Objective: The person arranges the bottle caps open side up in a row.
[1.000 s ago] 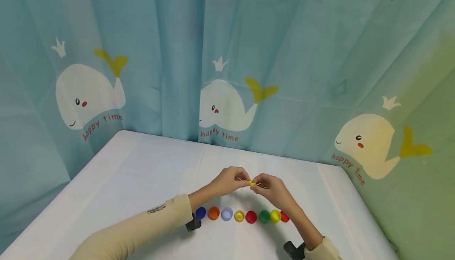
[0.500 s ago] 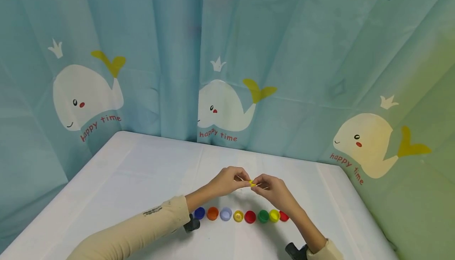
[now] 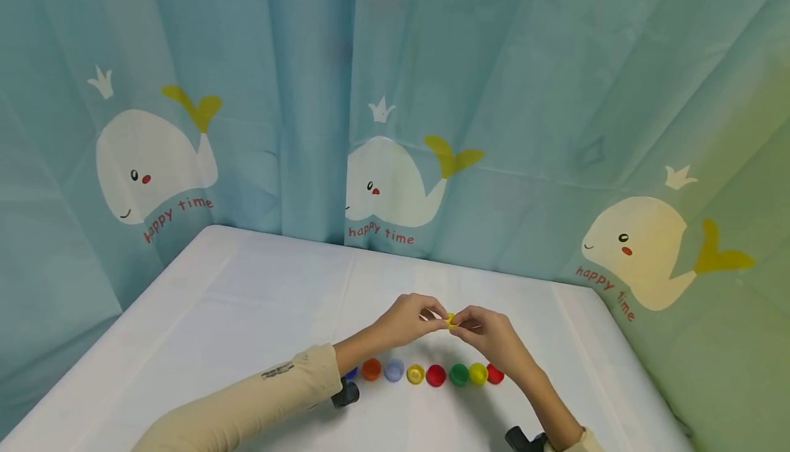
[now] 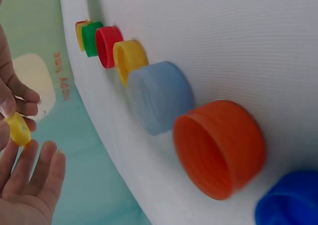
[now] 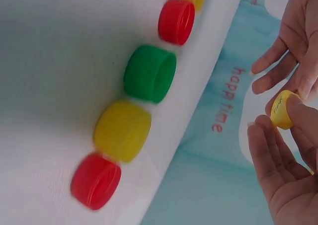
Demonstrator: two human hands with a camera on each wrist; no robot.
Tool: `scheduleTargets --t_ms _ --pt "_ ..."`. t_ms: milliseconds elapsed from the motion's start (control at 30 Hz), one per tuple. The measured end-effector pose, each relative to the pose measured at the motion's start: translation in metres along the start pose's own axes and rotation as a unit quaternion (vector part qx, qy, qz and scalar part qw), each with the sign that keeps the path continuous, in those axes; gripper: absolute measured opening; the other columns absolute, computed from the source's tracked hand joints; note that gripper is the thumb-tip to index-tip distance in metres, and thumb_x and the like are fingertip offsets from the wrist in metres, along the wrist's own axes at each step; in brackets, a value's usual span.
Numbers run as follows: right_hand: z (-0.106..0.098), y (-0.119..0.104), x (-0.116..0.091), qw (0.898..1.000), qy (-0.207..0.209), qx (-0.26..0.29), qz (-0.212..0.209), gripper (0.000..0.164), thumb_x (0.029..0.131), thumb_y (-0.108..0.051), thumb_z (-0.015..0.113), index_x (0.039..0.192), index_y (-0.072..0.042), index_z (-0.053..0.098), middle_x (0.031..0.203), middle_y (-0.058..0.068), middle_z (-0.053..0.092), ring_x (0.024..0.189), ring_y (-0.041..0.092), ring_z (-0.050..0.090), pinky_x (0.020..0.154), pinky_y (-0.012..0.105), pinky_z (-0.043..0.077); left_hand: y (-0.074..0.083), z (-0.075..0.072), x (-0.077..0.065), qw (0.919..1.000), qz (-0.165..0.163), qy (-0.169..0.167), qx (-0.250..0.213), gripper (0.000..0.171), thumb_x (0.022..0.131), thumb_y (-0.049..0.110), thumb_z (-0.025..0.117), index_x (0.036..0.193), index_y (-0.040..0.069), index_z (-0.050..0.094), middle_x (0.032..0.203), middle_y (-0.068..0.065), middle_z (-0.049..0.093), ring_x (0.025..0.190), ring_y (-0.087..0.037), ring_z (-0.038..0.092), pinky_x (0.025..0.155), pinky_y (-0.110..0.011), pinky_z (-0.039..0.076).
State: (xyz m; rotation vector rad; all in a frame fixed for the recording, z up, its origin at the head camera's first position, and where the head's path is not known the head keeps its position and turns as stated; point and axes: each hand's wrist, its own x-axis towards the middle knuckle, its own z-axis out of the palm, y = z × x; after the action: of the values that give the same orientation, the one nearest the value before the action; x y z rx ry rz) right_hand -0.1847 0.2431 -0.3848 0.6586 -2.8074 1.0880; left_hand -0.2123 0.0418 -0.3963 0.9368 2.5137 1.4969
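A small yellow bottle cap (image 3: pixel 450 320) is held up above the table between both hands. My left hand (image 3: pixel 409 319) pinches its left side with thumb and forefinger, while my right hand (image 3: pixel 492 337) pinches it from the right. Seen from the right wrist, the cap (image 5: pixel 281 109) carries small dark marks on its top. The other fingers of both hands are spread loosely below and beside it. From the left wrist, the same cap (image 4: pixel 19 129) shows at the left edge, partly hidden by fingertips.
Nearer the body, a row of bottle caps stands on the white table (image 3: pixel 271 287): blue (image 4: pixel 293 205), orange (image 3: pixel 371 370), pale blue (image 3: pixel 393 370), yellow (image 3: pixel 415 374), red (image 3: pixel 435 375), green (image 3: pixel 459 374), yellow (image 3: pixel 478 373) and red (image 3: pixel 495 374). A whale-print curtain (image 3: pixel 308 95) hangs behind.
Both hands have shifted slightly right with the yellow bottle cap, which now looks turned. The left sleeve covers more of the blue cap. The row of caps stays put.
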Motion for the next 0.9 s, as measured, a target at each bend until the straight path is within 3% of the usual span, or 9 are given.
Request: scheduleTargets --t_ms 300,467,567,667,733,900 --pt "-0.02 0.013 -0.019 0.998 0.042 -0.037 0.027 0.011 0.078 -0.008 0.076 0.085 -0.011 0.068 0.084 -0.005 0.064 0.075 0.011 0.064 0.068 0.025 0.054 0.011 0.023 0.015 0.9964 0.043 -0.057 0.046 0.026 0.091 0.019 0.064 0.115 0.011 0.068 0.112 0.008 0.065 0.1 -0.009 0.061 0.082 -0.02 0.048" --pt "-0.026 0.025 -0.033 0.996 0.068 -0.047 0.039 0.012 0.076 -0.004 0.077 0.081 -0.011 0.069 0.082 -0.005 0.061 0.076 0.012 0.062 0.069 0.025 0.053 0.015 0.039 0.025 0.9911 0.05 -0.097 0.077 0.03 0.093 0.021 0.06 0.121 0.013 0.065 0.112 0.009 0.065 0.102 -0.009 0.06 0.08 -0.018 0.046" --pt "-0.029 0.033 -0.04 0.994 0.071 -0.057 0.055 0.012 0.076 -0.003 0.076 0.082 -0.01 0.069 0.083 -0.004 0.062 0.077 0.013 0.063 0.07 0.026 0.054 0.016 0.048 0.031 0.9867 0.043 -0.128 0.091 0.033 0.093 0.021 0.056 0.125 0.014 0.063 0.119 0.008 0.062 0.071 -0.004 0.058 0.067 -0.014 0.046" --pt "-0.032 0.039 -0.046 0.994 0.066 -0.064 0.059 0.01 0.077 -0.002 0.075 0.083 -0.008 0.07 0.083 -0.003 0.063 0.077 0.014 0.063 0.07 0.027 0.054 0.018 0.055 0.036 0.9783 0.041 -0.168 0.114 0.037 0.093 0.017 0.054 0.129 0.015 0.059 0.128 0.008 0.056 0.044 -0.005 0.037 0.051 -0.014 0.04" --pt "-0.034 0.042 -0.05 0.994 0.065 -0.071 0.054 0.009 0.077 -0.002 0.075 0.082 -0.007 0.07 0.082 -0.002 0.064 0.075 0.015 0.064 0.068 0.026 0.054 0.02 0.059 0.04 0.9715 0.041 -0.195 0.128 0.04 0.092 0.015 0.054 0.132 0.014 0.057 0.132 0.008 0.053 0.038 -0.008 0.026 0.045 -0.017 0.035" --pt "-0.036 0.048 -0.058 0.993 0.064 -0.082 0.061 0.008 0.077 -0.001 0.074 0.081 -0.006 0.07 0.081 -0.001 0.065 0.072 0.016 0.065 0.064 0.024 0.053 0.024 0.067 0.048 0.9581 0.025 -0.243 0.149 0.045 0.091 0.014 0.053 0.136 0.016 0.052 0.135 0.01 0.049 0.042 -0.007 0.029 0.048 -0.017 0.035"
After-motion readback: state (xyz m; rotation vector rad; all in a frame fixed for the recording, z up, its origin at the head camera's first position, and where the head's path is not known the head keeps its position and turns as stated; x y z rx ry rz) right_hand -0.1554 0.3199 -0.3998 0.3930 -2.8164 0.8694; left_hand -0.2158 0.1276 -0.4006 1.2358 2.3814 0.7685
